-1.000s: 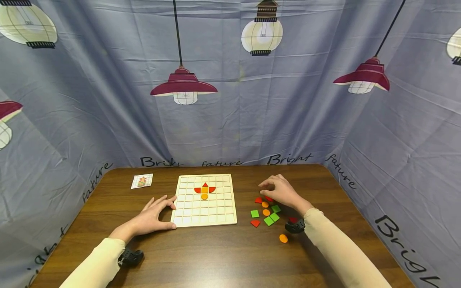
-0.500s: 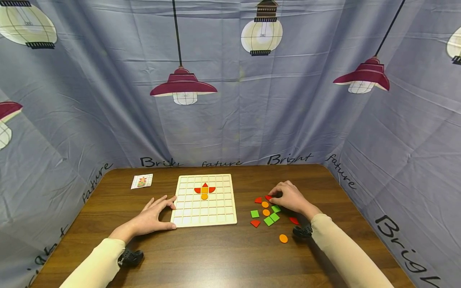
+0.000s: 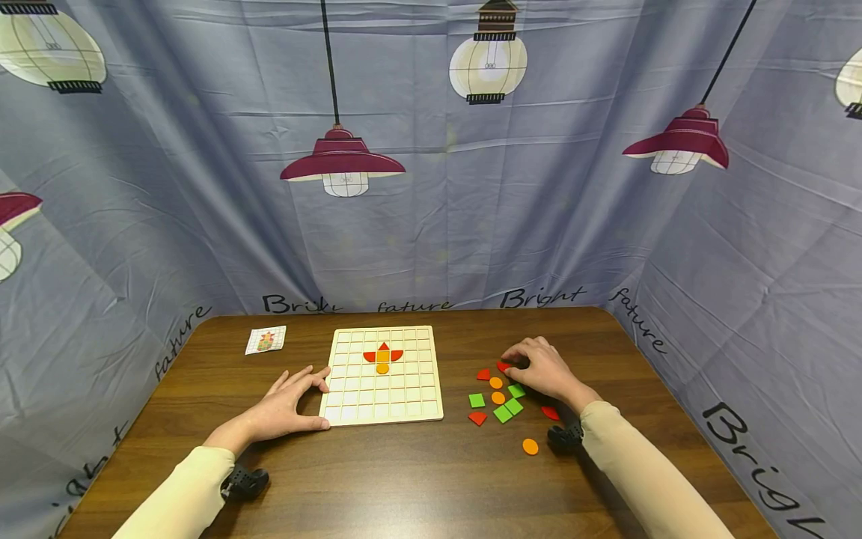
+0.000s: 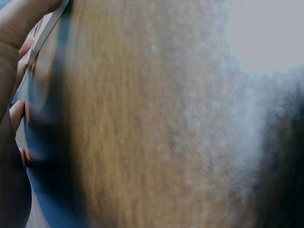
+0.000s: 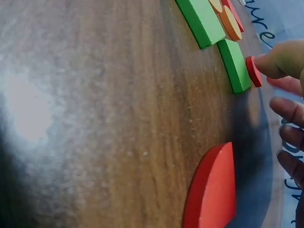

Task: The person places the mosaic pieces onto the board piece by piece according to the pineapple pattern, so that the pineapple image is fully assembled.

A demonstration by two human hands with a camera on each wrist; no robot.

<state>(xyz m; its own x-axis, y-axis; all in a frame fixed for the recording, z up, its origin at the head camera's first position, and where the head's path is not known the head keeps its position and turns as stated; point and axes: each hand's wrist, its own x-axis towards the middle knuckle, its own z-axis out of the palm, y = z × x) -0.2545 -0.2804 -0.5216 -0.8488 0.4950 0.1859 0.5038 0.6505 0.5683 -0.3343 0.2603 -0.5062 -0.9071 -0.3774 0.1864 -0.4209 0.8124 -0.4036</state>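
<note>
In the head view, my left hand [image 3: 286, 404] rests at the left side of a cream gridded board [image 3: 411, 397], thumb at the near corner and fingertips along the edge. Red and orange pieces on the board form a small figure around an orange square [image 3: 383, 355]. My right hand [image 3: 544, 368] is low over the table among loose pieces, its thumb and index finger pinching a small red tile [image 3: 503, 367]. The right wrist view shows the thumb against that red tile [image 5: 253, 71], beside a green square tile [image 5: 234, 65]; the other fingers are spread apart.
A picture card [image 3: 266, 339] lies left of the board. Loose tiles, including a green square [image 3: 477, 400], an orange disc [image 3: 530, 447] and a red piece [image 3: 550, 413], lie on the wooden table [image 3: 377, 479]. A grey-blue curtain [image 3: 404, 247] surrounds the table.
My right hand has moved slightly right and down, and its thumb and index finger have closed in on the red tile. The left hand and board stay in place.
</note>
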